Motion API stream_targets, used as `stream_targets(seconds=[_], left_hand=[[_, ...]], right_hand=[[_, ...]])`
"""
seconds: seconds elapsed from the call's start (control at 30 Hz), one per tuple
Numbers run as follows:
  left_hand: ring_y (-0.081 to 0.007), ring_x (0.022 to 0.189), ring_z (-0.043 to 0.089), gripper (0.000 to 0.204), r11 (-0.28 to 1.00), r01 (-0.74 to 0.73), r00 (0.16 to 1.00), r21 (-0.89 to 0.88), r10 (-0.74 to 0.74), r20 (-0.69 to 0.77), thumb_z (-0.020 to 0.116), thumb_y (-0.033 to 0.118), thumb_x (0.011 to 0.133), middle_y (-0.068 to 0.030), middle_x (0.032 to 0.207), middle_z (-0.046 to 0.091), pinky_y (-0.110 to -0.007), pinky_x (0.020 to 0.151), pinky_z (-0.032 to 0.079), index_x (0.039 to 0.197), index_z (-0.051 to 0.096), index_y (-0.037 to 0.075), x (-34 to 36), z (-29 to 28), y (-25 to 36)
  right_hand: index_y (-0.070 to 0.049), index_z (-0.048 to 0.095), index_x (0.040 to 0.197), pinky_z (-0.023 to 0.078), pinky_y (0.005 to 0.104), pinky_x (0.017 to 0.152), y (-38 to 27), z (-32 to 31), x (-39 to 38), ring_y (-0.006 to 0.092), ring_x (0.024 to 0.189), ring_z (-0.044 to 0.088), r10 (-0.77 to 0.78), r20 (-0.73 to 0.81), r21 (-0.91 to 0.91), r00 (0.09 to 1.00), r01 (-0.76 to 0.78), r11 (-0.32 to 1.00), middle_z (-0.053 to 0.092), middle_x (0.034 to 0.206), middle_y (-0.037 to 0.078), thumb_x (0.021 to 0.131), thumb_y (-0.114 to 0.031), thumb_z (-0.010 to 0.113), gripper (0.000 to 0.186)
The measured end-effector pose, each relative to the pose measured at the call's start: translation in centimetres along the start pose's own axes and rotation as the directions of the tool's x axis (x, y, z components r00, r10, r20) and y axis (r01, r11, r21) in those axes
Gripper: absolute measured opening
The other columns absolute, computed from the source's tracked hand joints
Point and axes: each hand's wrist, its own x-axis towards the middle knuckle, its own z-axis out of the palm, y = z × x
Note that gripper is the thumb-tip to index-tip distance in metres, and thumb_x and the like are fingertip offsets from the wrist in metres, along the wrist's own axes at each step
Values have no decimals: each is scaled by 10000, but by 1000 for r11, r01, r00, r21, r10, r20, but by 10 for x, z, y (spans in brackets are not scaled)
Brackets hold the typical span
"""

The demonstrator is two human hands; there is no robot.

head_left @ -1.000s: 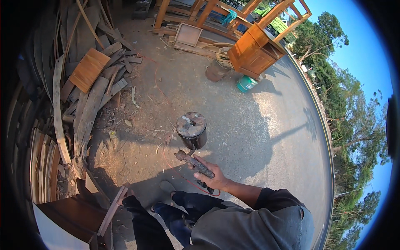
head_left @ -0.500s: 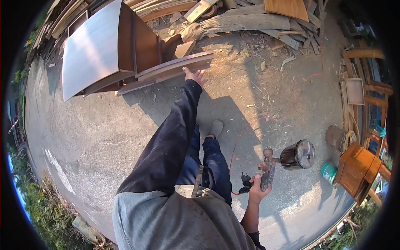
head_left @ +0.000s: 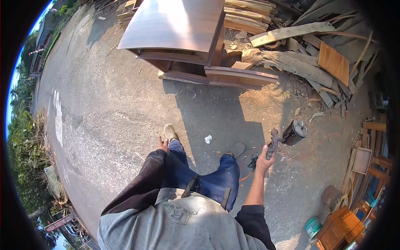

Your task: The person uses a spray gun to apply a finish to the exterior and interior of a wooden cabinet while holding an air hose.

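My right hand [head_left: 263, 161] is closed round the grip of a stained spray gun [head_left: 273, 143], held out in front of my right side. A dark, paint-smeared cup [head_left: 295, 131] is fixed to the gun, and a thin red-orange hose [head_left: 246, 177] trails near its lower end. My left hand [head_left: 162, 144] hangs low beside my left leg, fingers apart and holding nothing. Ahead stands a brown wooden cabinet [head_left: 177, 25] with a glossy top; a long panel [head_left: 241, 77] juts out from its right side. Neither hand touches the cabinet.
Scrap boards and a thick log [head_left: 291, 64] are piled at the far right. At the lower right are an orange-brown wooden cabinet [head_left: 341, 227], a green bucket [head_left: 313, 228] and a wooden rack. A crumpled white scrap [head_left: 208, 139] lies on the ground between my feet.
My left hand has drawn back from beside the jutting panel to my left leg. The view has turned left, and my left foot now shows in front. The right hand keeps the spray gun.
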Motion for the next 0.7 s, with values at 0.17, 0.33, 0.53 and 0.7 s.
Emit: stream_targets(seconds=[0.17,0.33,0.53,0.7], left_hand=[[-409,1228,556,767,951,221,975,-218,-213,59,573,348,979,-320,1353,522,-442,1046,431,1545,199,-10,-2,-55,-82],[-405,1181,571,730,985,91,994,-150,-99,-52,610,264,959,-286,1331,539,-432,992,467,1527,251,-22,22,-92,-149],[-379,1064,622,733,965,96,986,-243,-59,157,625,205,947,-277,1338,523,-400,885,527,1540,238,15,108,-152,-177],[-358,1056,631,654,973,-20,987,-232,56,152,603,176,947,-226,1305,564,-416,927,502,1514,307,37,192,-187,-113]], right_hand=[[80,491,1381,530,358,887,25,132,-5,240,1003,674,-82,108,-31,991,86,996,687,1097,173,953,-145,647,509],[63,540,1347,520,388,891,19,288,-62,292,995,694,-111,397,-205,911,206,957,705,1080,194,910,-220,700,545],[58,546,1337,511,424,934,32,463,-83,403,1113,649,-267,600,-148,754,433,889,656,1210,256,894,-193,696,530],[-7,535,1370,504,429,964,84,549,-47,420,1150,619,-179,635,-151,751,347,926,630,1258,252,891,-209,689,542]])
